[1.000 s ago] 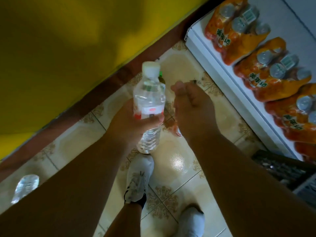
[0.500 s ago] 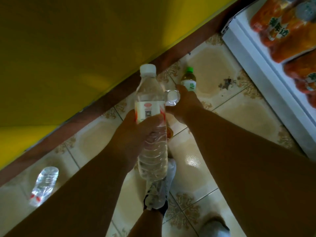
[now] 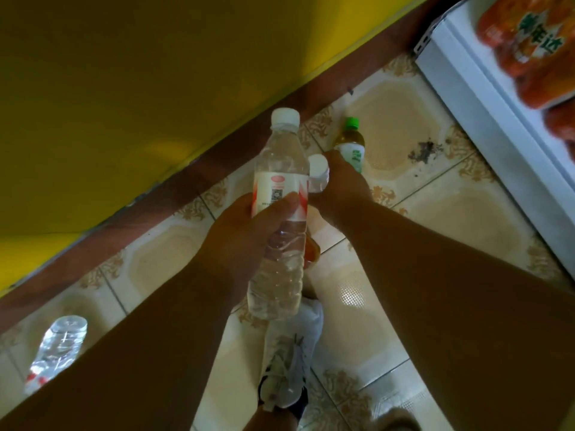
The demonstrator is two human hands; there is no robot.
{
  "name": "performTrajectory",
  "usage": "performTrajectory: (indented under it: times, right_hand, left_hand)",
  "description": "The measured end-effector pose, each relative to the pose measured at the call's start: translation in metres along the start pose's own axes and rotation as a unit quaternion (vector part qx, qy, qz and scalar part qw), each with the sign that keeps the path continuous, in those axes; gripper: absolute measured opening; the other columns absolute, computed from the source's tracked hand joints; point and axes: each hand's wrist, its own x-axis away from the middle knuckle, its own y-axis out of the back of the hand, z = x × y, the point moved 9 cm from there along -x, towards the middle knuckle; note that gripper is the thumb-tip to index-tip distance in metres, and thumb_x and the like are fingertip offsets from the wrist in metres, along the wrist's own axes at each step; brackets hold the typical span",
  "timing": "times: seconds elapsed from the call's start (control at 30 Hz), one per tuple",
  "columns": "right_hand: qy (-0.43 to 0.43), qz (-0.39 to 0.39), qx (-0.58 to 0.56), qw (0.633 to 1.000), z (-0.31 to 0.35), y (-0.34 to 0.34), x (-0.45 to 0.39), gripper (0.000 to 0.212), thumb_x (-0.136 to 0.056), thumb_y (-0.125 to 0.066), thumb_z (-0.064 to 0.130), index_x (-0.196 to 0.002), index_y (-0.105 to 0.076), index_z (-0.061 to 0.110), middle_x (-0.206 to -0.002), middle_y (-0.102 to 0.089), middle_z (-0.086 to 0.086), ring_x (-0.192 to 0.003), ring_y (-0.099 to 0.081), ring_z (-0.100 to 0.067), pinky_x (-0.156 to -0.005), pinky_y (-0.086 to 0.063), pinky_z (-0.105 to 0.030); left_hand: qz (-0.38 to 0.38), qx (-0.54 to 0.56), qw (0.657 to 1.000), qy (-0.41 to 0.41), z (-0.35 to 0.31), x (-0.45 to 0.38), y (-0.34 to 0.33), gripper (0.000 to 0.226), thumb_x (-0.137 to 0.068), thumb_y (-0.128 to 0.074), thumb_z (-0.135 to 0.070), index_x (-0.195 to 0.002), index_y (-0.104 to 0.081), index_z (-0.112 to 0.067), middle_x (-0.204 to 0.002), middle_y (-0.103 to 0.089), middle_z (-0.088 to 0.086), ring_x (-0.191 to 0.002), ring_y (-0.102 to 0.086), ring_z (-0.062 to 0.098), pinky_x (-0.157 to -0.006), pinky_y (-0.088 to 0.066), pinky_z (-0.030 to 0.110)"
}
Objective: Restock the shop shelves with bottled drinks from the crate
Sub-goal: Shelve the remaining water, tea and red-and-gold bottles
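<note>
In the head view, the left hand [image 3: 245,231] grips a clear water bottle [image 3: 280,213] upright around its label. Just right of it, the right hand [image 3: 342,188] curls round a second bottle's neck [image 3: 319,174], a green-capped tea bottle [image 3: 350,141] just beyond. Carrying both should go best upright, grips firm, toward the shelf [image 3: 466,88] further right.

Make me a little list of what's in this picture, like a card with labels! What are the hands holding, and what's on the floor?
left hand: grips a clear water bottle with a white cap, upright
right hand: holds a second bottle, mostly hidden, white cap showing
floor: patterned tiles; green-capped bottle behind the right hand, another clear bottle at lower left
shelf: white, with packs of orange drinks
wall: yellow
</note>
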Motion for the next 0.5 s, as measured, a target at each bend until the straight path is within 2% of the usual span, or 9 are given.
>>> performTrajectory:
  times: [0.07,0.17,0.2,0.27,0.3,0.33,0.4,0.43,0.5]
  right_hand:
    - [-0.005,-0.02,-0.065,0.998,-0.003,0.005,0.006,0.059,-0.073,-0.086,0.035,-0.121,-0.052,0.028,-0.106,-0.062,0.009,-0.101,-0.061,-0.017,-0.067,-0.044,-0.023]
    - [-0.01,-0.053,-0.206,0.977,-0.005,0.021,0.026,0.066,-0.073,-0.087,0.027,-0.129,-0.052,0.024,-0.117,-0.066,0.007,-0.112,-0.063,-0.017,-0.091,-0.054,-0.038]
    - [-0.005,-0.067,-0.245,0.967,-0.005,0.03,0.035,0.062,-0.073,-0.087,0.026,-0.126,-0.055,0.027,-0.113,-0.068,0.015,-0.107,-0.065,-0.007,-0.088,-0.055,-0.03]
    - [0.019,-0.097,-0.274,0.957,0.003,0.054,0.054,0.048,-0.074,-0.085,0.028,-0.112,-0.058,0.038,-0.095,-0.067,0.037,-0.091,-0.063,0.016,-0.069,-0.049,-0.004]
    - [0.03,-0.106,-0.286,0.952,0.008,0.067,0.064,0.045,-0.073,-0.085,0.032,-0.108,-0.058,0.04,-0.091,-0.065,0.042,-0.087,-0.061,0.022,-0.064,-0.047,-0.001]
    - [0.037,-0.114,-0.302,0.946,0.012,0.081,0.073,0.045,-0.07,-0.084,0.037,-0.108,-0.06,0.038,-0.095,-0.067,0.039,-0.089,-0.063,0.019,-0.066,-0.049,-0.004]
    - [0.04,-0.127,-0.338,0.932,0.017,0.105,0.081,0.054,-0.067,-0.084,0.041,-0.115,-0.063,0.028,-0.107,-0.074,0.018,-0.099,-0.071,0.0,-0.08,-0.058,-0.026]
    - [0.04,-0.123,-0.363,0.923,0.022,0.116,0.087,0.061,-0.067,-0.086,0.037,-0.121,-0.062,0.022,-0.112,-0.075,0.007,-0.104,-0.072,-0.011,-0.086,-0.059,-0.039]
    - [0.042,-0.11,-0.399,0.909,0.026,0.14,0.101,0.069,-0.066,-0.086,0.031,-0.126,-0.059,0.013,-0.117,-0.073,-0.004,-0.109,-0.071,-0.024,-0.094,-0.055,-0.052]
  left_hand:
    - [-0.005,0.017,1.0,-0.002,0.001,-0.002,0.002,0.017,-0.072,-0.081,-0.04,-0.08,-0.076,-0.026,-0.076,-0.075,0.006,-0.065,-0.074,0.024,-0.056,-0.058,0.034]
    - [-0.009,0.01,1.0,-0.009,-0.002,-0.002,0.006,0.023,-0.071,-0.082,-0.044,-0.084,-0.076,-0.026,-0.079,-0.075,0.004,-0.068,-0.073,0.022,-0.059,-0.057,0.034]
    - [-0.009,0.003,1.0,-0.016,-0.005,-0.001,0.006,0.027,-0.07,-0.081,-0.046,-0.088,-0.077,-0.025,-0.083,-0.076,0.005,-0.072,-0.074,0.024,-0.062,-0.057,0.035]
    - [-0.008,-0.004,1.0,-0.024,-0.009,0.003,0.005,0.031,-0.071,-0.081,-0.046,-0.093,-0.078,-0.024,-0.09,-0.077,0.01,-0.08,-0.075,0.03,-0.069,-0.058,0.039]
    - [-0.002,0.006,1.0,-0.024,-0.012,0.006,0.004,0.029,-0.073,-0.081,-0.043,-0.093,-0.078,-0.022,-0.092,-0.077,0.012,-0.081,-0.075,0.032,-0.071,-0.058,0.041]
    - [0.007,0.029,0.999,-0.017,-0.014,0.009,0.002,0.025,-0.075,-0.08,-0.039,-0.093,-0.078,-0.021,-0.091,-0.076,0.013,-0.08,-0.074,0.032,-0.072,-0.058,0.041]
    - [0.033,0.072,0.997,0.003,-0.021,0.016,-0.005,0.028,-0.078,-0.075,-0.035,-0.1,-0.077,-0.018,-0.091,-0.075,0.013,-0.078,-0.073,0.03,-0.073,-0.058,0.042]
    - [0.047,0.081,0.996,0.008,-0.026,0.023,-0.01,0.037,-0.079,-0.071,-0.035,-0.111,-0.073,-0.015,-0.096,-0.074,0.013,-0.082,-0.073,0.03,-0.076,-0.057,0.043]
    - [0.074,0.092,0.993,0.011,-0.036,0.037,-0.024,0.057,-0.082,-0.066,-0.036,-0.132,-0.061,-0.009,-0.111,-0.07,0.015,-0.096,-0.07,0.033,-0.083,-0.056,0.047]
